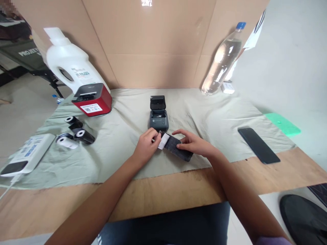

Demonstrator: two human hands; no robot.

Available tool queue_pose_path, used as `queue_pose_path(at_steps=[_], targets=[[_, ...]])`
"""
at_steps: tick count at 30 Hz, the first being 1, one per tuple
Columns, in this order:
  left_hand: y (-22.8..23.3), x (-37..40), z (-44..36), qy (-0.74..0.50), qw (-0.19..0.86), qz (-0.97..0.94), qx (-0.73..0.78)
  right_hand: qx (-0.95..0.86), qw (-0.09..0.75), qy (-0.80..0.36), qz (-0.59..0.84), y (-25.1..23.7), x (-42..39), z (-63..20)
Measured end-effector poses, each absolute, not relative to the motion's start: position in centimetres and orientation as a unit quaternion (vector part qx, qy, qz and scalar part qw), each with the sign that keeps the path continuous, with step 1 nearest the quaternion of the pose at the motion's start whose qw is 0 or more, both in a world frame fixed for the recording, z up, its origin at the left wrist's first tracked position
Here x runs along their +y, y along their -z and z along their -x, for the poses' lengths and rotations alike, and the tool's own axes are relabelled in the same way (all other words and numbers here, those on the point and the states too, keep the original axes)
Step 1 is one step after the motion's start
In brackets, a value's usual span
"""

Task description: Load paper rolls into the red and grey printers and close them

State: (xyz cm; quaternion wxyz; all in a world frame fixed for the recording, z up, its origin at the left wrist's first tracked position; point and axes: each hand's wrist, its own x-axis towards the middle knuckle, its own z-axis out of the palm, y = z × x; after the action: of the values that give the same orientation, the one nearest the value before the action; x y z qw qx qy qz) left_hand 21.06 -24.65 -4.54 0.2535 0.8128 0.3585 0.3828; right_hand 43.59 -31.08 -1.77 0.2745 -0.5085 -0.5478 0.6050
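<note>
My left hand (146, 144) pinches the white end of a paper roll (163, 140) that pokes out of a black wrapper (178, 149). My right hand (194, 143) presses down on that black wrapper, which lies flat on the pale green cloth (122, 115). Just behind both hands stands a small dark grey printer (158, 114) with its lid open.
A red-and-black printer (92, 99) and a white jug (67, 63) stand at the back left. Wrapped paper rolls (75, 134) and a white power bank (28, 153) lie at the left. A water bottle (222, 61) leans at the back right, a black phone (258, 145) lies right.
</note>
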Motion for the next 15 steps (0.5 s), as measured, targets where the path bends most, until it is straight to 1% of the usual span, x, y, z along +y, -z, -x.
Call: queue_pose_path(at_steps=[7,10,12,15], targets=[[5.1,-25.1,-21.0,-0.357,0.162,-0.844,0.366,-0.550,0.325,-0.625,0.448,0.8,-31.3,-43.2],[5.1,-25.2,-21.0,-0.346,0.142,-0.845,0.382,-0.548,0.345,-0.654,0.391,1.1,-31.2,-42.8],[4.9,-25.1,-21.0,-0.352,0.162,-0.843,0.373,-0.568,0.359,-0.642,0.369,1.6,-31.1,-42.4],[4.7,-24.7,-20.9,-0.358,0.247,-0.832,0.344,-0.620,0.384,-0.561,0.391,2.4,-31.0,-41.7]])
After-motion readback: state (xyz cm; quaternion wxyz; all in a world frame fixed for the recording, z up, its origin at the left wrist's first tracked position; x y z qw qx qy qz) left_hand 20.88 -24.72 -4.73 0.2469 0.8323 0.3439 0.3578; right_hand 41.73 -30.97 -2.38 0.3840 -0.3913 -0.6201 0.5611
